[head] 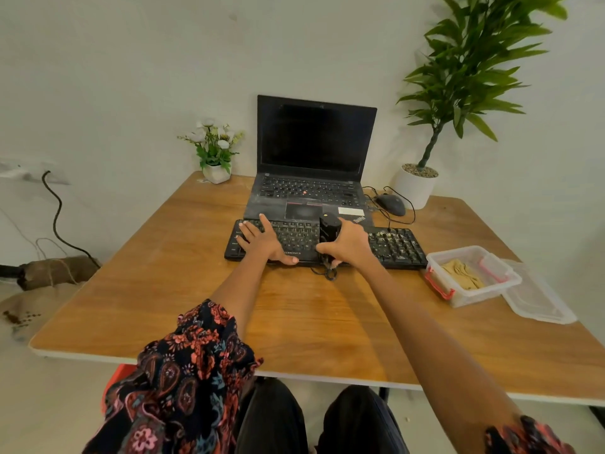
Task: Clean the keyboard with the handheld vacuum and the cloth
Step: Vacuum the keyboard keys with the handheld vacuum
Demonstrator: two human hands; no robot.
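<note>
The left hand (262,242) lies flat on the keyboard (397,247) at 9 o'clock, so the right hand (352,244), fingers wrapped round the vacuum (328,231), should slide slowly toward 3 o'clock.

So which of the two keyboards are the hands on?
The separate black keyboard nearer the person, not the laptop's built-in keyboard behind it.

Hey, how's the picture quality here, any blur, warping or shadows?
Head view: wide-angle warping bows the table edges; soft even light, faint arm shadows on the wood; keyboard lettering slightly soft; the laptop screen is dark, without glare.
</note>
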